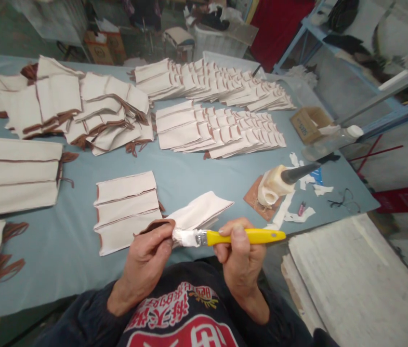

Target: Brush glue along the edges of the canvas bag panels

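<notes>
My right hand [242, 248] is closed around the yellow handle of a paintbrush [249, 236], held level with its bristles to the left. White paste coats the bristles, which touch the edge of a cream-and-brown piece [204, 208]. That piece is pinched by my left hand [150, 253], between thumb and fingers, with a brown flap folded up at its end. Left of it on the table lies a flat stitched cream panel [127, 209] with brown edges. Beyond my right hand a paste-crusted white container [270, 188] stands on a brown square, a dark handle sticking out of it.
Overlapping rows of cream panels [218, 127] and a loose heap [55, 103] cover the back of the blue table [81, 168]. At the right are a cardboard box [308, 126], a clear jar [328, 144] and paper scraps [299, 214]. A pale slab [362, 274] stands beside the table's right end.
</notes>
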A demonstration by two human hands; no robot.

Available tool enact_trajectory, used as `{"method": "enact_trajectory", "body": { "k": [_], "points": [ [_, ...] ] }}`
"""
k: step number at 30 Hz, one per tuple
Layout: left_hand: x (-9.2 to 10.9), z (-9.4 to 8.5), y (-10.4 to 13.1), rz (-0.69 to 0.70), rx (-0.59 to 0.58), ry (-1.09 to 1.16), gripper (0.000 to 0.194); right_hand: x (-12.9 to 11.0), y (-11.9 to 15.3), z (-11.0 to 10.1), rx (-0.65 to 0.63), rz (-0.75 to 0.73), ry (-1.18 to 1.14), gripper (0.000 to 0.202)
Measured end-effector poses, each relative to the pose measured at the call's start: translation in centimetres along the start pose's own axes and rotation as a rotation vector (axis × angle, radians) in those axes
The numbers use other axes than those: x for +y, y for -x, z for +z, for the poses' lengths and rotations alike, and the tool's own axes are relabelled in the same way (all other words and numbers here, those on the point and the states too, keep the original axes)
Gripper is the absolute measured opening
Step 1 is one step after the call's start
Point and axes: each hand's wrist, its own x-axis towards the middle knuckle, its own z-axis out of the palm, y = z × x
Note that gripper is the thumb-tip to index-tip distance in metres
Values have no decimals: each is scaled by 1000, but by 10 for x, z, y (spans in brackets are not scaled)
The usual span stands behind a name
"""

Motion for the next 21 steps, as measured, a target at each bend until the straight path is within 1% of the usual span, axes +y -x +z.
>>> {"method": "enact_trajectory", "body": {
  "k": [2,4,6,7,9,10,13,15,18,21],
  "points": [
    [-2,1,-2,-135,-12,85,24,1,-1,-4,-48,29,1,36],
    [-3,1,-5,-316,-11,214,40,0,-4,-8,-89,45,19,36],
    [-3,0,-8,-454,-30,354,52,-2,-8,-11,-64,20,35,35],
    [-2,-1,-10,-492,-44,415,54,-3,-9,-11,-34,-5,36,35],
    [0,-2,-13,-526,-67,507,53,-4,-11,-8,14,-67,24,33],
    [3,-3,-14,-529,-73,537,52,-4,-12,-5,17,-102,20,33],
    [11,-5,-15,-503,-108,575,46,0,-15,5,-18,-242,65,31],
    [17,-6,-15,-478,-181,597,43,6,-18,8,-35,-339,130,30],
    [23,-8,-15,-457,-290,643,40,16,-24,7,-68,-419,225,28],
    [23,-10,-18,-484,-310,718,39,20,-26,-2,-147,-514,290,24]
  ]
}}
